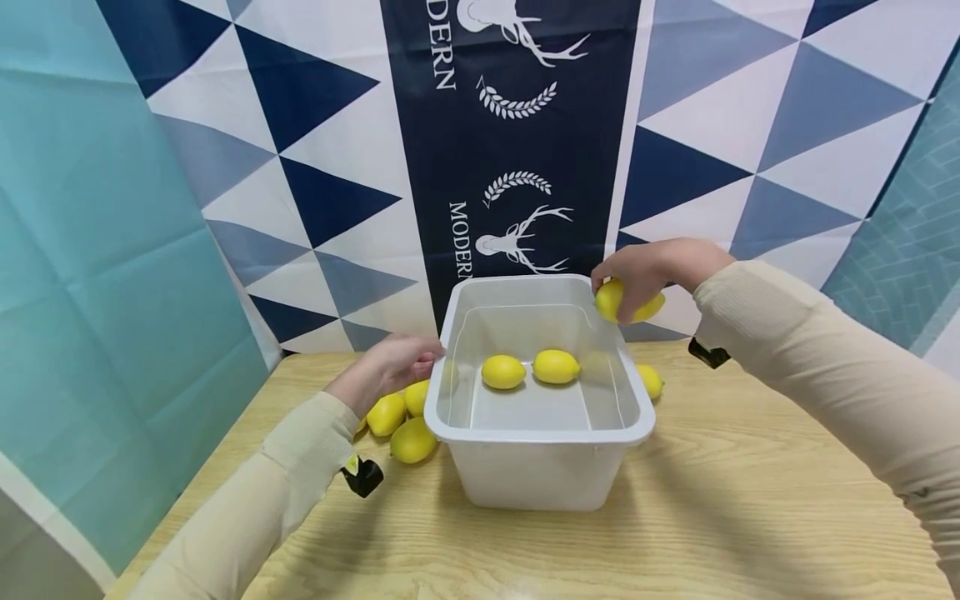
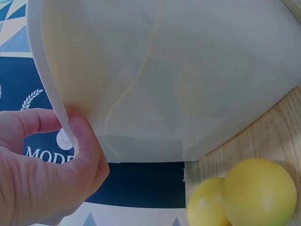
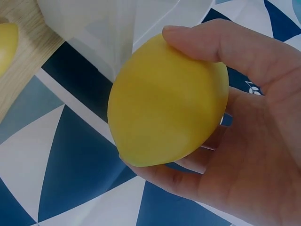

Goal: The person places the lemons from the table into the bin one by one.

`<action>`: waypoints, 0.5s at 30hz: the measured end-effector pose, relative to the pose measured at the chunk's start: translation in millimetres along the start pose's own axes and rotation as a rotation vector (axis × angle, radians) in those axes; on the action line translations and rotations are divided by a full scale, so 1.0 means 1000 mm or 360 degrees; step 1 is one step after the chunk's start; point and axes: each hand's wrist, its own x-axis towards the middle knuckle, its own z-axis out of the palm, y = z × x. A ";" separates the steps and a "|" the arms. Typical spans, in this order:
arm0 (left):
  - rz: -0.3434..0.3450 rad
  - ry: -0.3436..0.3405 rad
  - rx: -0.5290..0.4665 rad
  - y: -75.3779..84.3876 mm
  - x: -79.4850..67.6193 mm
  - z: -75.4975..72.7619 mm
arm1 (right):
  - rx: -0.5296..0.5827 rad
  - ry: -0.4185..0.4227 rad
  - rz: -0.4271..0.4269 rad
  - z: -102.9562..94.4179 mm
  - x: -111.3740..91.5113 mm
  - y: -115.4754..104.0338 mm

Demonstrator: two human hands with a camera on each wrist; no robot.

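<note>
A white plastic bin (image 1: 536,475) stands upright on the table, with two lemons (image 1: 556,367) lying on its floor. My left hand (image 1: 396,360) pinches the bin's left rim between thumb and fingers, as the left wrist view shows close up. In my right hand (image 1: 660,268) is another lemon (image 3: 167,103), gripped between thumb and curled fingers. That hand is raised at the bin's far right corner, and the lemon overlaps the rim there in the head view.
Several lemons (image 1: 412,441) lie on the wooden table (image 1: 720,500) left of the bin, partly hidden by the left hand and the bin. One more lemon (image 1: 650,381) sits behind its right side. A patterned cloth (image 1: 330,192) hangs behind the table.
</note>
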 end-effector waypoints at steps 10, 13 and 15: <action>0.0021 -0.0016 0.0007 -0.003 0.000 -0.001 | 0.0026 -0.0018 -0.0017 -0.003 0.013 -0.014; 0.0025 -0.0011 0.0013 -0.002 0.000 0.000 | 0.0042 -0.0002 -0.0019 -0.005 0.017 -0.017; 0.0024 -0.0011 0.0015 -0.001 0.001 0.000 | 0.0042 0.0002 -0.0028 -0.006 0.019 -0.020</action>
